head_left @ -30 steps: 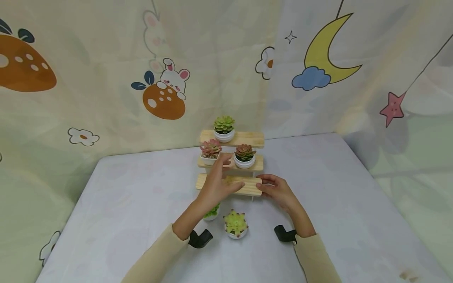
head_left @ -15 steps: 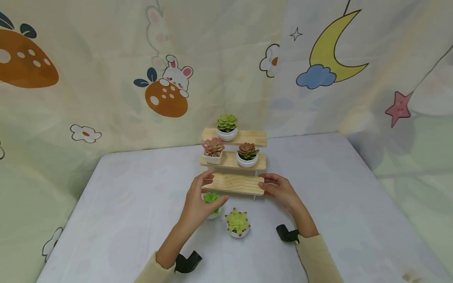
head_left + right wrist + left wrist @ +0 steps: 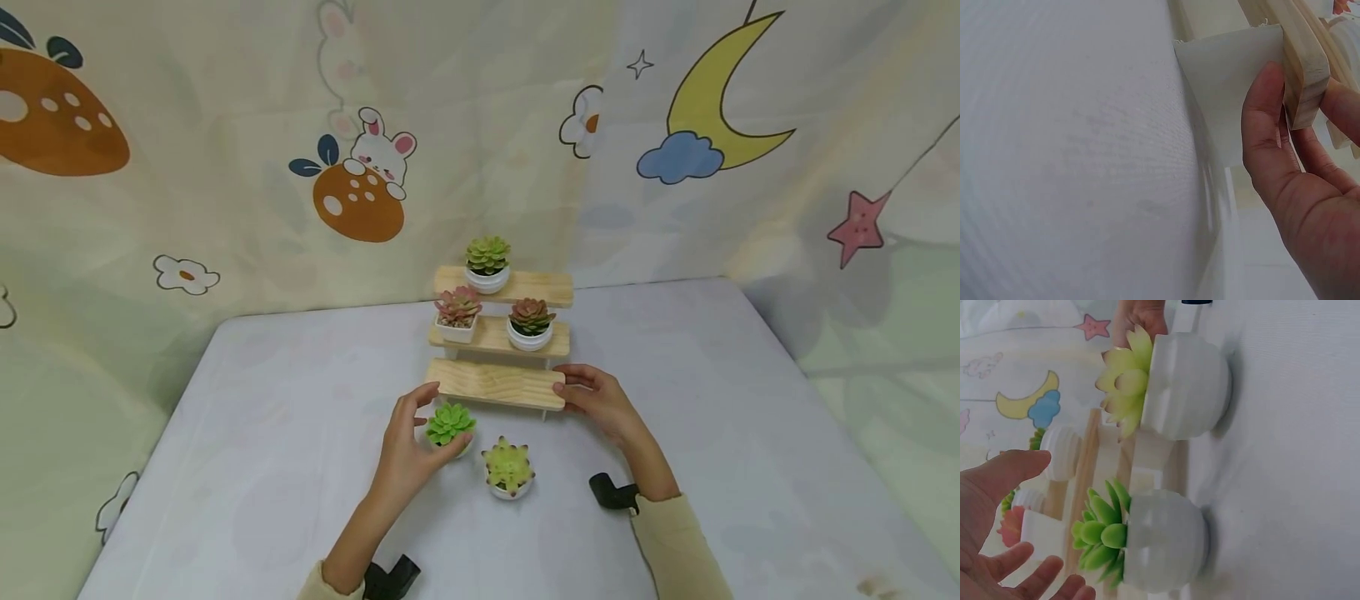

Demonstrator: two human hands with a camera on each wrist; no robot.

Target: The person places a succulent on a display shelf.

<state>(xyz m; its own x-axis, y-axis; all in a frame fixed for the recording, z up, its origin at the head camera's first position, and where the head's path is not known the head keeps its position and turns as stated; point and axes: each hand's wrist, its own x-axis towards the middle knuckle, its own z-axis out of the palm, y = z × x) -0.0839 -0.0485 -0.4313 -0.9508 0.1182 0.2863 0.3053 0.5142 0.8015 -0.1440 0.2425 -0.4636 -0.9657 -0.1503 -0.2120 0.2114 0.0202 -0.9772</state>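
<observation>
A three-tier wooden shelf [image 3: 501, 335] stands at the middle of the table. Its top board carries a green succulent [image 3: 487, 254]; the middle board carries a pink one [image 3: 457, 307] and a reddish one [image 3: 531, 317]. The lowest board [image 3: 495, 383] is bare. My right hand [image 3: 568, 390] pinches that board's right end [image 3: 1307, 81], thumb [image 3: 1263, 119] below it. My left hand [image 3: 448, 417] is cupped around a bright green succulent [image 3: 448, 423] [image 3: 1147, 540] in a white pot on the table; the left wrist view shows a gap between its fingers [image 3: 1047, 575] and the pot.
A yellow-green succulent [image 3: 508, 467] [image 3: 1172, 387] in a white pot sits on the white table [image 3: 262, 417] just right of the green one. Printed cloth walls [image 3: 225, 167] close the table's back and sides.
My left hand has drawn back from the middle shelf and dropped to the table, around the bright green succulent. My right hand has stayed on the lowest board's end.
</observation>
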